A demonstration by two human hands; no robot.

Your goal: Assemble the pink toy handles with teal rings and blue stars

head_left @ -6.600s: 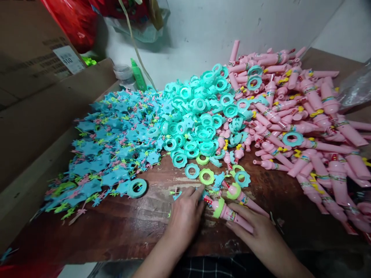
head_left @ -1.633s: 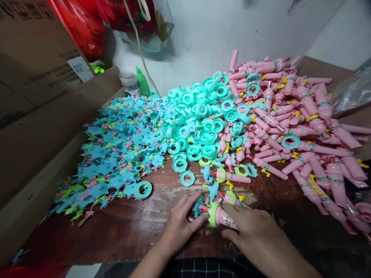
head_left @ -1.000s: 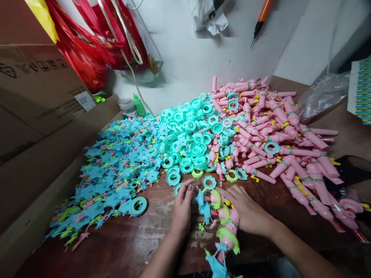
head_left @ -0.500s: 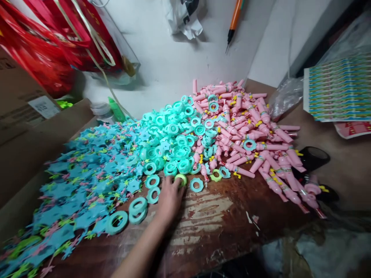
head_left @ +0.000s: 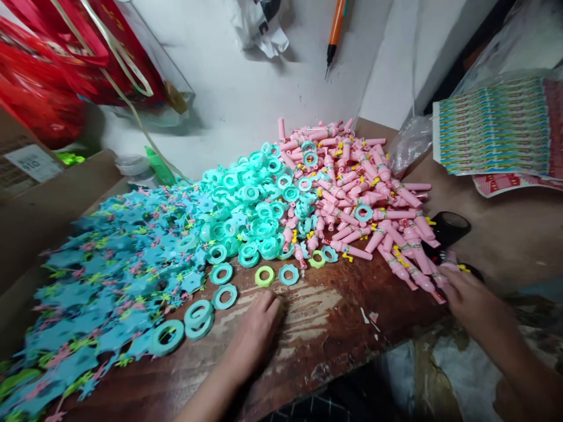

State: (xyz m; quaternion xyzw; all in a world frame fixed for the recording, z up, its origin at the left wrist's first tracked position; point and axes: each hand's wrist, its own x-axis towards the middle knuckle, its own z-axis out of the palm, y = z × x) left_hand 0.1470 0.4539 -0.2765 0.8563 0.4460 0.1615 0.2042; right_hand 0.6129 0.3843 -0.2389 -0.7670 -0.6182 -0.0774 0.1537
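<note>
My left hand [head_left: 257,328] lies palm down on the worn wooden table [head_left: 321,334], fingers loosely together and holding nothing. Just beyond its fingertips sit a lime ring [head_left: 264,276] and a teal ring [head_left: 289,274]. My right hand [head_left: 466,296] reaches in from the right, its fingers stretched onto the nearest pink tubes [head_left: 422,278] at the edge of the pink tube pile [head_left: 365,193]. A heap of teal rings [head_left: 250,205] fills the middle. Blue star pieces [head_left: 123,264] spread out to the left.
A black tape roll [head_left: 448,225] stands right of the pink pile. Printed sticker sheets [head_left: 492,129] and a clear bag [head_left: 411,143] lie at the back right. A cardboard box [head_left: 44,205] lines the left, with red bags [head_left: 53,64] above it. An orange pen [head_left: 335,29] hangs on the wall.
The assembled pink toys near the front edge are gone from view. My left hand drew back from the lime ring. My right hand has come back in at the right by the pink tubes.
</note>
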